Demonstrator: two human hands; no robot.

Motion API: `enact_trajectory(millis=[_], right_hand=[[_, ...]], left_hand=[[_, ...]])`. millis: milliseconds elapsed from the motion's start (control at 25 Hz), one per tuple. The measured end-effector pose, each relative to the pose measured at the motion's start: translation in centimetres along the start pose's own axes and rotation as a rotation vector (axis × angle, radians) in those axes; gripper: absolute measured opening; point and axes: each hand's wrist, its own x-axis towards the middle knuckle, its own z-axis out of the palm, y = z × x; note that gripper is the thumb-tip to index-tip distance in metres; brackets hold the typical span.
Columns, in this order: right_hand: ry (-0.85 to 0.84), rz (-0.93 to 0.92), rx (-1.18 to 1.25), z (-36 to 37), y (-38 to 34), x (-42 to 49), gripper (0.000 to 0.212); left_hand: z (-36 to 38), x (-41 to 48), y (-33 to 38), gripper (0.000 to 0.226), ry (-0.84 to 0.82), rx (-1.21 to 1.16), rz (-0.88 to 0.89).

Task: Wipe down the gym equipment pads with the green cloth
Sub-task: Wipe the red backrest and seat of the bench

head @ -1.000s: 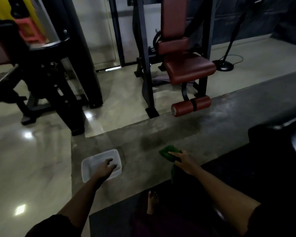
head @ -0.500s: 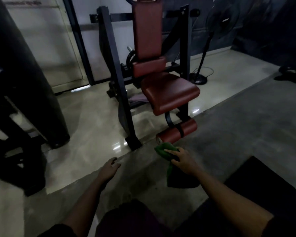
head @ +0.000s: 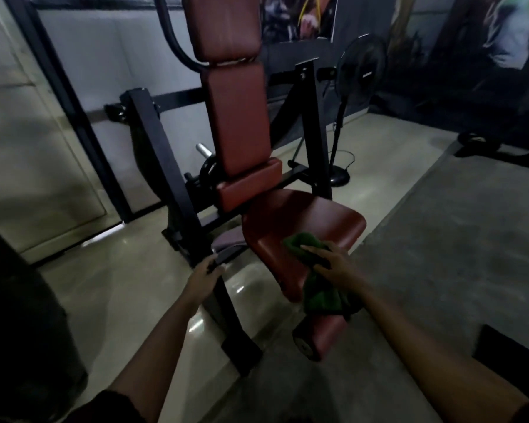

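My right hand point(head: 333, 265) has its grip closed on the green cloth point(head: 316, 288), fingers spread over a bunched fold of it and pressing that fold onto the near front part of the seat pad point(head: 306, 221). The rest of the cloth hangs down off the seat's front edge, draping toward the roller pad point(head: 324, 338) below it. My left hand point(head: 203, 277) has its grip wrapped on the black frame bar point(head: 226, 297) just left of the seat, which I judge steadies me while I wipe.

As I read it, the wiping of this machine is only starting. The cloth sits at the seat's front; the seat's far half shows no cloth on it, and I cannot tell from the dim light whether any of the surface is already damp or clean. Beyond the seat, the small lower back pad point(head: 248, 187), the tall back pad point(head: 239, 120) and the head pad point(head: 223, 25) above it are all well apart from the cloth. So what is left, by my judgement, is most of the seat, the roller underneath, and then the three upright pads, working upward.

Behind the machine a standing fan point(head: 362, 65) stands on the pale floor point(head: 83, 288), out of my way.
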Motion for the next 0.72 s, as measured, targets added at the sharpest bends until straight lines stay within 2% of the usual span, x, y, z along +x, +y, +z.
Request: enact_trajectory(millis=[200,280,440,600,720], right_hand=[[0.180,-0.090,0.027,-4.3,-2.2,13.5,0.051],[0.255,-0.182,0.028,-5.9,-2.8,19.8,0.051],[0.333,-0.343,0.134,-10.7,-4.6,34.1,0.054],[0.463,-0.488,0.198,-15.3,-6.9,45.6,0.060],[0.505,-0.579,0.278,-17.5,-8.7,52.5,0.055]], left_hand=[[-2.2,11.6,7.6,0.047,0.001,-0.103,0.163],[-3.3,16.1,10.8,0.046,0.032,-0.153,0.241],[-5.7,25.6,19.8,0.025,0.134,-0.136,0.465],[-8.1,34.4,26.7,0.044,0.302,-0.166,0.563],[-9.5,38.8,30.4,0.050,0.438,-0.184,0.627]])
